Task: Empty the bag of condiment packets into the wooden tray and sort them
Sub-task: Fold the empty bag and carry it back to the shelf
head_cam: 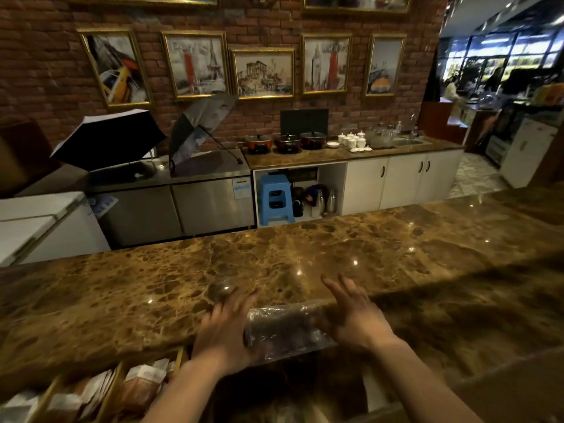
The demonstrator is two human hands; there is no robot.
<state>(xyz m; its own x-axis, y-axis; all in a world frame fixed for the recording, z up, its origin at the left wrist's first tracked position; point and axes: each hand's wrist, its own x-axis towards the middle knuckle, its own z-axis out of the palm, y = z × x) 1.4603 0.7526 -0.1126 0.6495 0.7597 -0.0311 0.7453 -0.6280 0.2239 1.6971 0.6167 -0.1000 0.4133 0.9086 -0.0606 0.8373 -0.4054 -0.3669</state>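
Two hands meet on one clear plastic bag at the near edge of a marble counter. I see the left hand pressed against the bag's left end, fingers spread and blurred, and the right hand cupping its right end, fingers splayed upward; between them they hold it off the counter. The bag looks crumpled, and I cannot tell whether anything is left inside. Below and left of the left hand sits the wooden tray, its compartments already holding pale and orange packets. I judge the emptying nearly over; next comes setting the bag aside and sorting. No packet print is readable. Beyond the hands, a framed picture reads "Paris".
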